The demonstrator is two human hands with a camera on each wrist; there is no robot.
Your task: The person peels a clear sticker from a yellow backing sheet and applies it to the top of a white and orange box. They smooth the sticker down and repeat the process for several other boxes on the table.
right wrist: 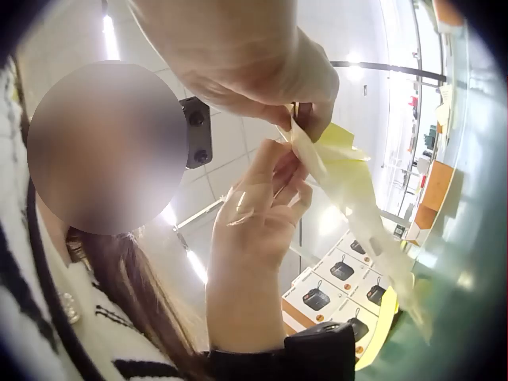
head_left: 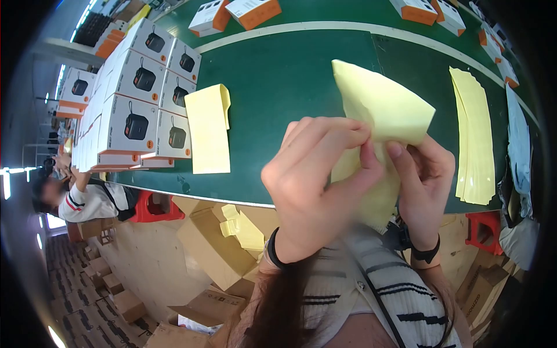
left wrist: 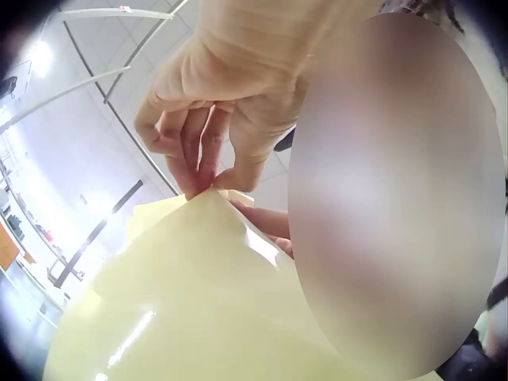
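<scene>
Both hands hold a thin, glossy yellow sheet (head_left: 386, 107) up in front of the chest, above the table's near edge. My left hand (head_left: 325, 168) pinches it between thumb and fingertips near its middle. Close beside, my right hand (head_left: 426, 185) pinches the same sheet with the thumb over its front. In the left wrist view the left fingertips grip a peaked edge of the yellow sheet (left wrist: 190, 278). The right wrist view has the fingertips of both hands nearly meeting at the edge, with the sheet hanging down from them.
White-and-orange boxes (head_left: 133, 116) are stacked at the left, beside a folded yellow sheet (head_left: 209, 133). Several yellow sheets (head_left: 473, 139) lie in a pile at the right. An open carton (head_left: 214, 243) stands below the green table (head_left: 267, 87). Another person (head_left: 87, 200) is at far left.
</scene>
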